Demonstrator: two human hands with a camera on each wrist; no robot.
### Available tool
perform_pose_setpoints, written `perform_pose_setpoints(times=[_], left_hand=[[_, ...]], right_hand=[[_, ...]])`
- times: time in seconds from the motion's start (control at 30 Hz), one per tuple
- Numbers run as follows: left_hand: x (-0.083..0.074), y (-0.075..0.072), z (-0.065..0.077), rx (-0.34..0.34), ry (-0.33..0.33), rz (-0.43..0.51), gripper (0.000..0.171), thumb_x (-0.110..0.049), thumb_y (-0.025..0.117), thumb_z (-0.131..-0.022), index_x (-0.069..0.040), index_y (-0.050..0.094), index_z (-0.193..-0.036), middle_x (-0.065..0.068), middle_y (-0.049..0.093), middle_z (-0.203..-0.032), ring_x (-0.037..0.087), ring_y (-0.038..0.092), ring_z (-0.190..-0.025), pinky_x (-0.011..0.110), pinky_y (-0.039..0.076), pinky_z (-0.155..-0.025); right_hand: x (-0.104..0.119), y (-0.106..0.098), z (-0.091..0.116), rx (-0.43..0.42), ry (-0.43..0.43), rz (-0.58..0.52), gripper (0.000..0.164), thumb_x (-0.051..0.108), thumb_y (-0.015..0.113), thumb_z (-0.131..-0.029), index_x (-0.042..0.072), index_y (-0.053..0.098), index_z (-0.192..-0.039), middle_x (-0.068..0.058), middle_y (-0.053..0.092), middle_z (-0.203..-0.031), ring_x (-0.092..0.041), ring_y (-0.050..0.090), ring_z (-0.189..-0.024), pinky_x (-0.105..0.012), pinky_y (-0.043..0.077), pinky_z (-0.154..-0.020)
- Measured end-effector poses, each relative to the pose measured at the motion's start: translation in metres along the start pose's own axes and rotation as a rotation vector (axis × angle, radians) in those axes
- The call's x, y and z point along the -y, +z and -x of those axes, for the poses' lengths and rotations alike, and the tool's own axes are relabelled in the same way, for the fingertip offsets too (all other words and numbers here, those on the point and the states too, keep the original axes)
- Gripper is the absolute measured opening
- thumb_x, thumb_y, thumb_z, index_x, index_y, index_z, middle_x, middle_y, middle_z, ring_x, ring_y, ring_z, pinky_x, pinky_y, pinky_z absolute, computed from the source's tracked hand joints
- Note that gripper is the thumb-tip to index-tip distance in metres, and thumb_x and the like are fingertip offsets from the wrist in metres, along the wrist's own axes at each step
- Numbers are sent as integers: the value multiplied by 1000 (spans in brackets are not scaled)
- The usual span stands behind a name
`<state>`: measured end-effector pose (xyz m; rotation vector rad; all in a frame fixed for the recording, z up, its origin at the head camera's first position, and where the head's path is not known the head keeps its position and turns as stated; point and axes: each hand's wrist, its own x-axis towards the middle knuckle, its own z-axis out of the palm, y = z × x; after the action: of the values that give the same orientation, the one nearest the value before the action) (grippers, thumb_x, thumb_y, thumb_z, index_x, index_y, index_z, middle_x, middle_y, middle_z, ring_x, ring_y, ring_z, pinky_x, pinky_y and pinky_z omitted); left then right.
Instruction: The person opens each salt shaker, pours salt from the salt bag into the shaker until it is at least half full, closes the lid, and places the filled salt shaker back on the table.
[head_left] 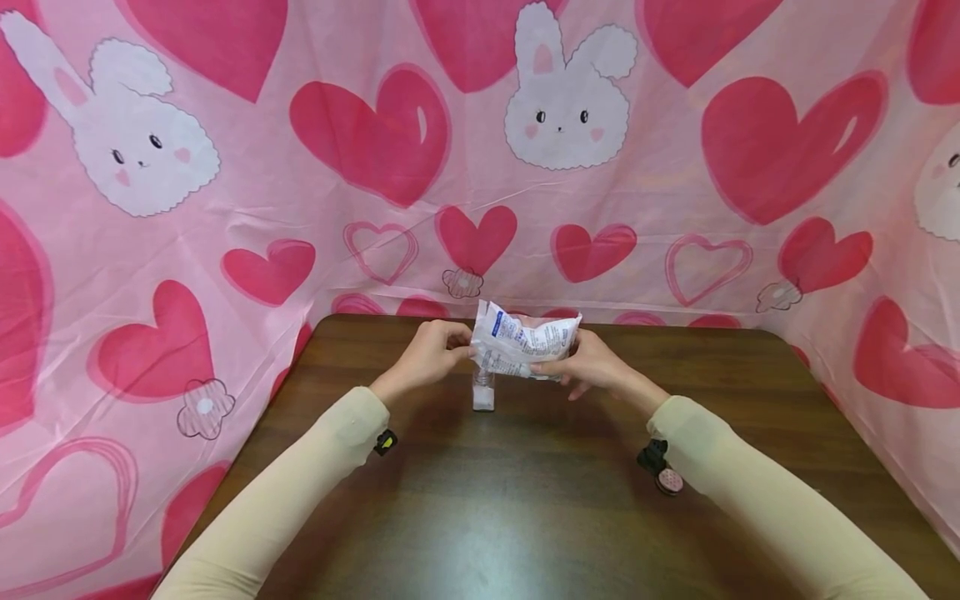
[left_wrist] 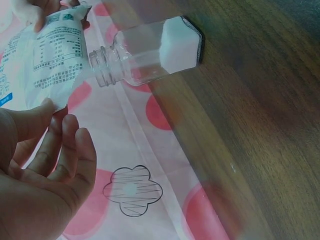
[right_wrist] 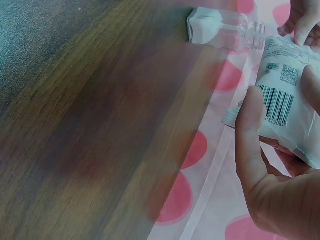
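A white printed plastic packet (head_left: pixel 525 340) is held tilted between both hands, its left end low over a small clear glass jar (head_left: pixel 483 392). With thumb and fingers my left hand (head_left: pixel 435 350) pinches the packet's edge near the jar's mouth. My right hand (head_left: pixel 596 362) grips the fuller end, the thumb lying across the barcode side in the right wrist view. The jar stands upright and uncapped on the table, its threaded neck right at the packet's lower corner. White grainy stuff (left_wrist: pixel 179 46) fills the bottom part of the jar.
The brown wooden table (head_left: pixel 487 517) spreads out under both arms. Behind it and at both sides hangs a pink cloth (head_left: pixel 465 167) with hearts and rabbits, close to the table's far edge. Small dark devices (head_left: pixel 654 457) are strapped at the wrists.
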<state>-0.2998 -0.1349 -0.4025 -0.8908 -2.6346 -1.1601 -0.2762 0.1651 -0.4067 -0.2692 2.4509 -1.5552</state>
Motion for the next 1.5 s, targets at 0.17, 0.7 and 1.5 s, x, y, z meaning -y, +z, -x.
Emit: perform_pose_setpoints(times=[0.17,0.7,1.5], left_hand=[[-1,-1,0,-1,15,4,4,-1,78,-93,3,77,-95,6,76,-87,17,70,-78,34,58,-74],[-3,-2,-2,-6,29,3,4,-1,79,-92,2,77,-94,6,76,-86,15,69,-77,33,58,-73],[0,-1,-2,-11,27,11,4,-1,80,-92,1,77,-94,6,76,-86,18,70,-78,34,58,-74]], right_hand=[[1,-1,0,2,-4,-2,49,29,92,-83,3,64,-113,-14,65,-89,-27,63,-71,-54,61,-58],[4,-4,1,0,-1,7,51,29,92,-83,3,63,-115,-15,65,-91,-28,63,-74,-59,60,-63],[7,-5,2,1,-5,26,50,29,93,-82,4,64,-115,-14,64,-89,-28,62,-73,-51,61,-57]])
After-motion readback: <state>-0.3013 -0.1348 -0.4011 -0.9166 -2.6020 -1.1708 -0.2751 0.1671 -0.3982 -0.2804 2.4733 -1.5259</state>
